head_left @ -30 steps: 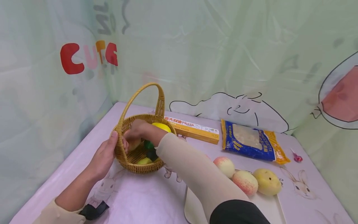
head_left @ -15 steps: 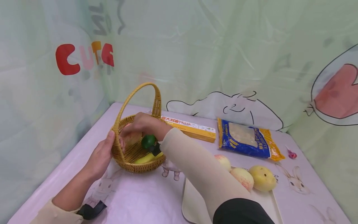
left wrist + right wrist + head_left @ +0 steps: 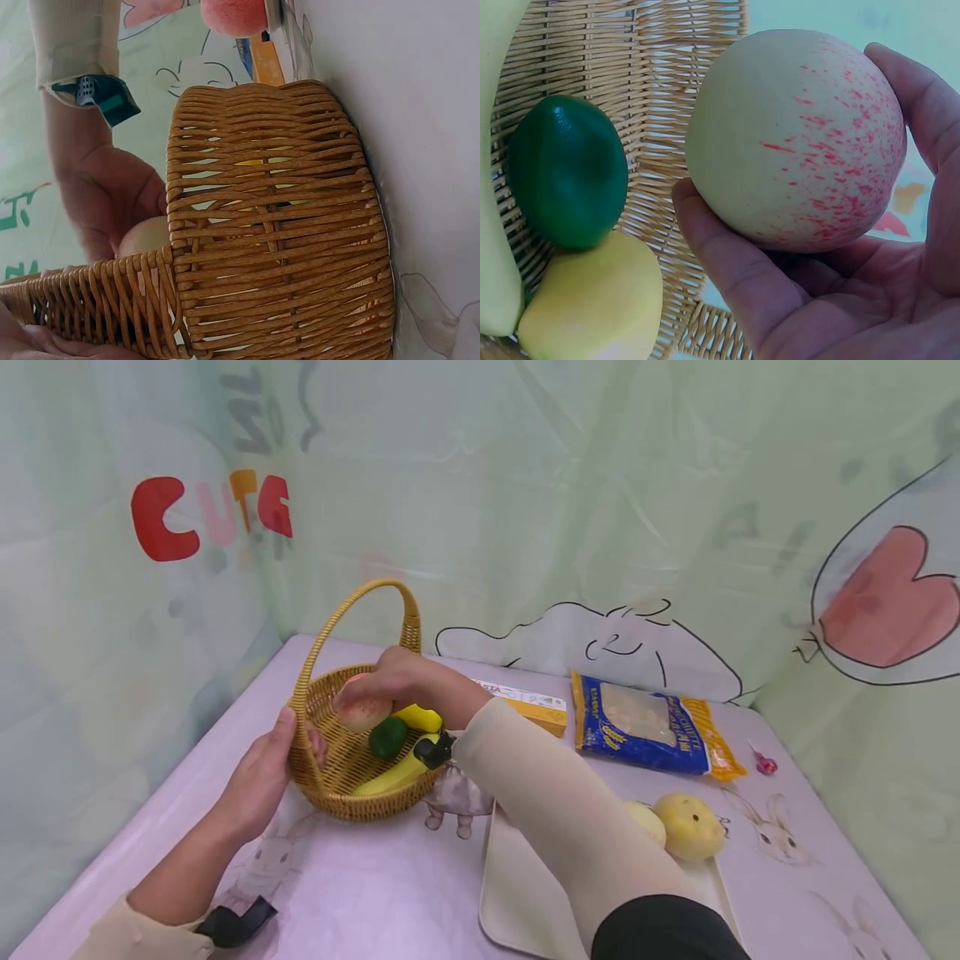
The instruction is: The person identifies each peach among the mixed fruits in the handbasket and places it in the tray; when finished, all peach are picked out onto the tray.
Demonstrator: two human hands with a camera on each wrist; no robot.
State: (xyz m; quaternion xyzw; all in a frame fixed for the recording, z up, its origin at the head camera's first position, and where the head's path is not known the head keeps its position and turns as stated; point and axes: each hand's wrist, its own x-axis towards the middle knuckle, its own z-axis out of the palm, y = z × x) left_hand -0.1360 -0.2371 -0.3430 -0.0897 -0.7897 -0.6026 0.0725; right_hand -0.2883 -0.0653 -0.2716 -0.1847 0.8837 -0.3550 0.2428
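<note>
My right hand (image 3: 411,681) holds a pale, red-speckled peach (image 3: 365,710) above the wicker basket (image 3: 367,811). In the right wrist view, thumb and fingers spread around the peach (image 3: 802,142), which is apart from the other fruit. At the basket's left side my left hand (image 3: 258,777) grips the rim by the foot of the handle, thumb outside and fingertips inside. Within the basket lie a banana (image 3: 393,777), a smooth dark green fruit (image 3: 568,172) and a yellow fruit (image 3: 600,300). Weave hides most of the contents in the left wrist view.
A cream tray (image 3: 517,893) at front right bears a round yellow fruit (image 3: 690,827) and a pale fruit (image 3: 647,822), partly behind my right sleeve. Behind lie a pasta box (image 3: 536,710) and a blue pasta bag (image 3: 645,727). A lollipop (image 3: 765,764) is far right.
My right hand has raised the peach from low at the basket's left side and shifted it rightward. My left hand keeps its grip on the rim. The head view has swung right.
</note>
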